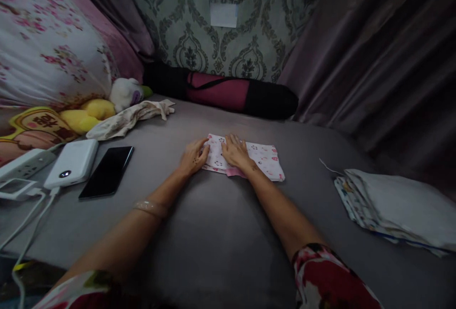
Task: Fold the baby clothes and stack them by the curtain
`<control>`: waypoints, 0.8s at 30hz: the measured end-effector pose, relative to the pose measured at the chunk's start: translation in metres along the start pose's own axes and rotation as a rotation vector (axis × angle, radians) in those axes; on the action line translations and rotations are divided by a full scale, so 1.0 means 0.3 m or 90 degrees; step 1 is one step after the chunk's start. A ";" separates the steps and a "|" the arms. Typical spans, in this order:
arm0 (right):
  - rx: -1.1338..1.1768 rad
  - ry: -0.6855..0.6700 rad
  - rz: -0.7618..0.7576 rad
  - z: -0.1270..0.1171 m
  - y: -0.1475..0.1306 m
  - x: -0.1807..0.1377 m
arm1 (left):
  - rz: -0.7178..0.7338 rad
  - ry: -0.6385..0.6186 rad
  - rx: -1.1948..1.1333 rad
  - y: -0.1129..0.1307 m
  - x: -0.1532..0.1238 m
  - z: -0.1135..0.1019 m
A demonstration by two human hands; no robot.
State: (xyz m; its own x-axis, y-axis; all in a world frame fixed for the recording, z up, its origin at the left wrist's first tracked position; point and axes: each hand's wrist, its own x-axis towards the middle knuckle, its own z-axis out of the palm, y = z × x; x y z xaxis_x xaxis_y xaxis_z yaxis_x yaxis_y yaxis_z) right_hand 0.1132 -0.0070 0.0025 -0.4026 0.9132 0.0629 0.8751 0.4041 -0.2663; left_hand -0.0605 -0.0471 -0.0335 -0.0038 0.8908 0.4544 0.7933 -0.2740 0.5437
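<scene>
A folded white cloth with small pink and dark prints lies flat on the grey bed sheet, a pink strip showing along its near edge. My right hand rests flat on top of it, left of its middle, with fingers stretched out. At the cloth's left end is my left hand, its fingers slightly bent and the thumb apart, touching the edge. The cloth's surface beneath both hands is hidden.
On the left are a black phone, a white power bank, a power strip with cables, plush toys and a crumpled cloth. A black and maroon long bag lies along the wall. Folded fabric sits right.
</scene>
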 end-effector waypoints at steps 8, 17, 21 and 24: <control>-0.008 -0.011 0.017 0.029 0.057 -0.057 | 0.140 -0.076 0.086 0.010 -0.022 0.003; -0.011 -0.032 0.025 -0.010 0.167 -0.188 | 0.121 -0.119 0.084 -0.004 -0.017 0.014; -0.002 -0.027 0.035 -0.009 0.163 -0.187 | 0.115 -0.131 0.098 0.000 -0.018 0.010; 0.025 -0.073 0.014 -0.039 0.186 -0.186 | 0.118 -0.130 0.095 -0.005 -0.018 0.011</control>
State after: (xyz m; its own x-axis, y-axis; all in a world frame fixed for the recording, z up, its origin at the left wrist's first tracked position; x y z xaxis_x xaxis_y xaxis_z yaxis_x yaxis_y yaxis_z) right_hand 0.1876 -0.0346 -0.0046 -0.4129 0.9092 -0.0531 0.8741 0.3793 -0.3033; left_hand -0.0596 -0.0502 -0.0391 0.2595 0.8892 0.3768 0.8498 -0.3956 0.3483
